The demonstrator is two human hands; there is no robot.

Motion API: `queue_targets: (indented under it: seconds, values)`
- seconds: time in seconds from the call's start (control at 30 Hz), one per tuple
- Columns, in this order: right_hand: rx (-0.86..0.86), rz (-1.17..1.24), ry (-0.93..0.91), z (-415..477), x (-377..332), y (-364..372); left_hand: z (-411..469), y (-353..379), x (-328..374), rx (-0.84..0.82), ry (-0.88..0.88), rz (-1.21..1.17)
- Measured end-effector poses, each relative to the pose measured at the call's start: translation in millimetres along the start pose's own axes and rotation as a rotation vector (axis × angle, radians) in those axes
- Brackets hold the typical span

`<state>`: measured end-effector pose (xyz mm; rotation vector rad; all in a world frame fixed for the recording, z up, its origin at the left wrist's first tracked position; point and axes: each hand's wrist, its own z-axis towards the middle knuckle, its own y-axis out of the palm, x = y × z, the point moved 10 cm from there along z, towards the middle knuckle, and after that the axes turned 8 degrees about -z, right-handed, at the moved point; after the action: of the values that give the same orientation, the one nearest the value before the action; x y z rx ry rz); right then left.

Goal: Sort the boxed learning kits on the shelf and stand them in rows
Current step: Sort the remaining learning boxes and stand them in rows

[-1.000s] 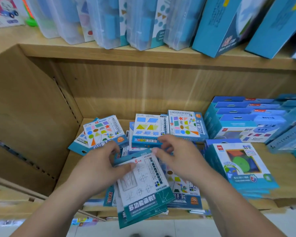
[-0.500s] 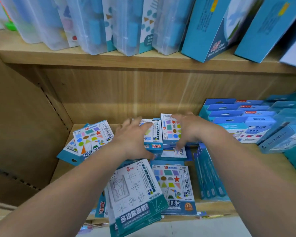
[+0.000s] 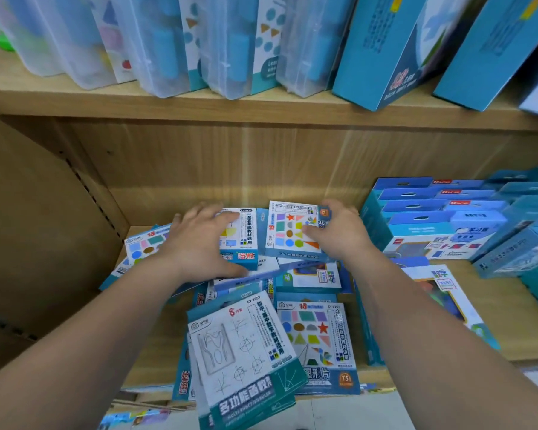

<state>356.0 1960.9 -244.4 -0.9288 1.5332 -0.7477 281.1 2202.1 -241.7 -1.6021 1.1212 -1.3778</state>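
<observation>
Small boxed learning kits lie jumbled on the wooden lower shelf (image 3: 156, 361). At the back my left hand (image 3: 199, 243) grips a blue-and-white magnetic kit box (image 3: 246, 240), fingers over its top and thumb at its lower edge. Beside it my right hand (image 3: 339, 234) holds a coloured-shapes kit box (image 3: 288, 231), thumb on its face and fingers over its top corner. Both boxes lean on the pile below. A teal function-ruler pack (image 3: 246, 352) lies flat at the front and overhangs the shelf edge. Another shapes box (image 3: 317, 342) lies flat next to it.
A third shapes box (image 3: 143, 243) leans at the left by the shelf's side wall (image 3: 44, 228). Several blue boxes (image 3: 432, 212) are stacked in a row at the right, with a windowed box (image 3: 444, 290) under my right forearm. Clear plastic cases (image 3: 156, 41) and tall blue boxes (image 3: 385, 51) stand on the upper shelf.
Both hands let go of the teal ruler pack at the front and reached to the back, closing on the two boxes there. The view has moved closer.
</observation>
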Motion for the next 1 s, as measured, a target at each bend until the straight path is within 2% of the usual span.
queue_targets:
  seconds: [0.1,0.2,0.47,0.7,0.83,1.0]
  values:
    - [-0.008,0.195,0.087,-3.6,14.6,13.1,-1.7,10.6,21.5,-0.023,0.061,0.000]
    - [-0.037,0.239,0.120,-5.8,17.1,17.6,-0.4,15.5,27.7,-0.001,0.084,0.036]
    - [-0.092,0.033,0.047,-10.3,-13.9,45.5,-15.3,-5.8,-26.2,0.035,-0.008,0.126]
    - [-0.049,0.220,0.024,-14.8,-32.9,55.3,-32.8,-19.6,-72.4,0.079,-0.095,0.122]
    - [-0.095,0.515,0.118,-18.2,-16.2,65.9,-36.2,-19.8,-82.0,0.102,-0.097,0.071]
    - [-0.083,0.463,0.025,-20.9,-27.0,63.0,-37.0,-16.9,-82.1,0.123,-0.082,0.058]
